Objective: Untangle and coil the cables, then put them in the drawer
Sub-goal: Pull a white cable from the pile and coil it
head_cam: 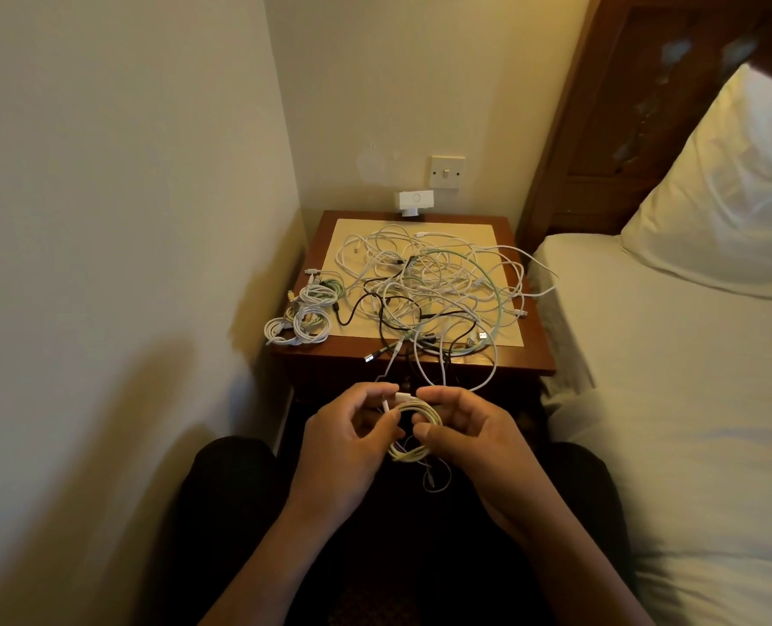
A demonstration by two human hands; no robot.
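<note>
Cables: 1 big tangled pile (433,286) on table (531,361), w/ 3 or 4 done coils (305,316) at its left edge. 1 more coil (413,450) is in front of table, pinched by left grip (348,438) & right grip (470,438).

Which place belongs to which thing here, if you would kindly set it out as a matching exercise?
Things:
1. half-coiled cable
2. finished coils
3. cable tangle
4. white box

Places:
A. mostly on the mat
B. held by the left hand and right hand
C. at the wall, below the light switch
D. at the nightstand's left edge

Pairs: 1-B, 2-D, 3-A, 4-C
</note>
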